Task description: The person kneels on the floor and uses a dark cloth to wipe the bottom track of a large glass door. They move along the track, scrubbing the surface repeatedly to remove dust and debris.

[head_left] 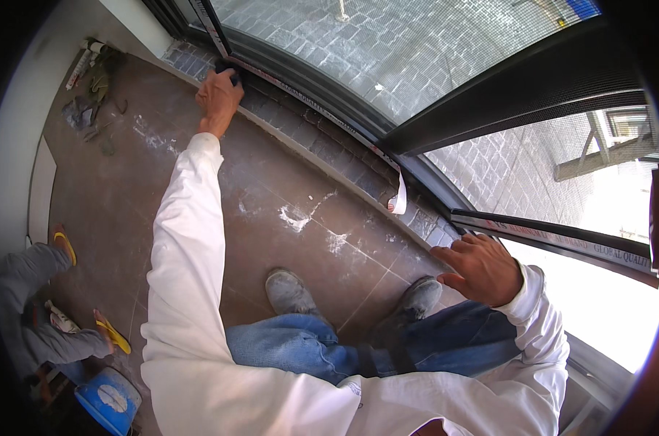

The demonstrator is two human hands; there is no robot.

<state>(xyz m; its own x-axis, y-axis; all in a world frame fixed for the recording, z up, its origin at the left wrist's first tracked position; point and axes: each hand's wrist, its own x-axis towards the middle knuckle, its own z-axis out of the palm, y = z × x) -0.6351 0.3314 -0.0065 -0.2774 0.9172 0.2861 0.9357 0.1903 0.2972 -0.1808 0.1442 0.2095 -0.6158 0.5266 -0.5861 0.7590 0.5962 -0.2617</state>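
Observation:
At the far left my left hand (219,93) is closed round a small black object (230,71), whose kind I cannot make out. That object is at the foot of the dark window frame (315,107), beside the narrow stone-patterned sill strip (300,132). Printed protective tape (271,81) runs along the frame, and a loose white end (398,198) of it hangs down over the sill. My right hand (483,270) hovers over my right knee, near the end of the sill, with fingers loosely bent and apart. Nothing shows in it.
Brown floor tiles (198,218) carry white powdery smears (294,218). Tools and debris (97,87) lie in the far left corner. Another person in grey trousers (42,261) and yellow sandals stands at left, near a blue container (108,400). A mesh-covered window panel (540,160) stands at right.

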